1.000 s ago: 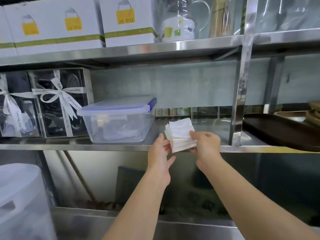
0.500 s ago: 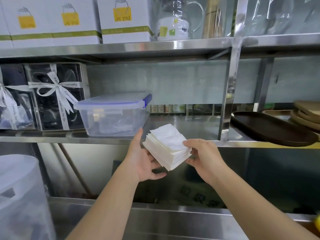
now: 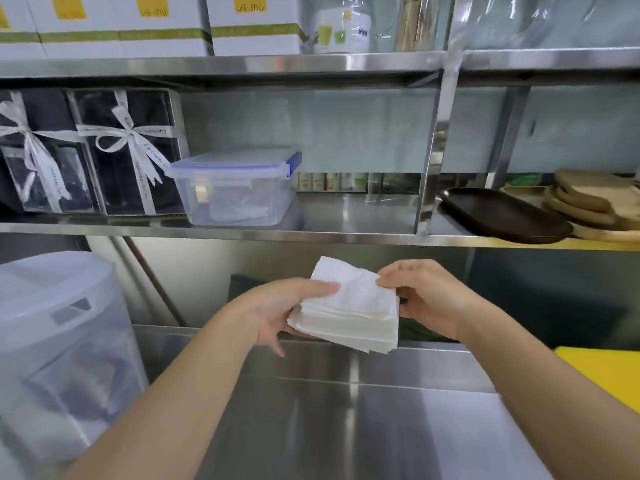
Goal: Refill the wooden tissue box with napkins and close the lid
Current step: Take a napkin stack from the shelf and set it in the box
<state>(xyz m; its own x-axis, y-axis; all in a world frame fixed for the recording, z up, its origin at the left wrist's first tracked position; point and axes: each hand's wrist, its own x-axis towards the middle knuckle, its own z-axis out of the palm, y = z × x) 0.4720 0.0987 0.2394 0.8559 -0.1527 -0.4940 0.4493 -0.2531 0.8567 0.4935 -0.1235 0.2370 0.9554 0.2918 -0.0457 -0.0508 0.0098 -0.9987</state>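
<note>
A thick stack of white napkins (image 3: 349, 306) is held in front of me, below the steel shelf and above the back of the counter. My left hand (image 3: 280, 311) grips the stack from its left side, thumb on top and fingers underneath. My right hand (image 3: 422, 296) pinches the stack's right edge. The wooden tissue box is not in view.
A clear plastic container with a blue-clipped lid (image 3: 235, 185) stands on the steel shelf (image 3: 346, 233), beside ribboned black gift boxes (image 3: 128, 150). Dark trays (image 3: 502, 216) and wooden boards (image 3: 595, 199) lie at right. A large translucent bin (image 3: 59, 341) stands left; a yellow board (image 3: 606, 372) right, on the steel counter (image 3: 346, 427).
Both hands have brought the napkin stack down and toward me, from the shelf edge to below it. The view has tilted down, showing the counter.
</note>
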